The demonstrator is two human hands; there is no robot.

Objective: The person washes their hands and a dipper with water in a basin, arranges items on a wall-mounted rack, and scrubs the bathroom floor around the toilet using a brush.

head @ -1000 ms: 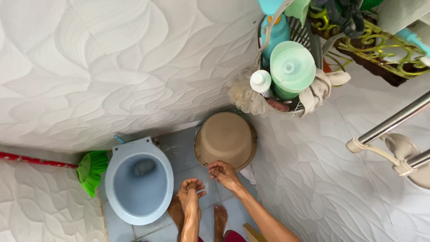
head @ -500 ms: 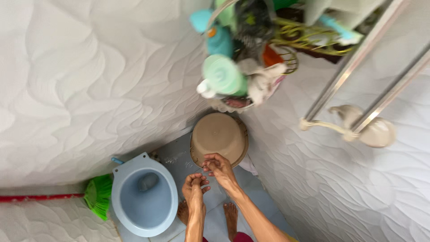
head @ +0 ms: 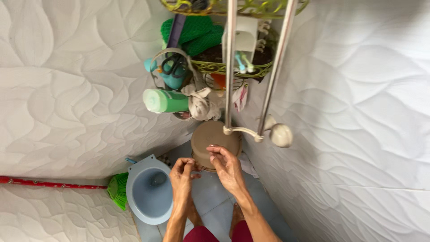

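Behind right hand (head: pixel 228 169), brown basin (head: pixel 207 138) partly hidden; left hand (head: pixel 181 176) empty.

Two hands (head: pixel 181 177) (head: pixel 227 166), one basin (head: pixel 210 139), one toilet (head: pixel 150 190), one broom (head: pixel 117 190).

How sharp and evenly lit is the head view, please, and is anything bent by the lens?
Head view: both hands, left hand and right hand, look sharp; daylight is soft, with no glare; the towel rails splay apart from wide-angle distortion; the floor lies dimmer.
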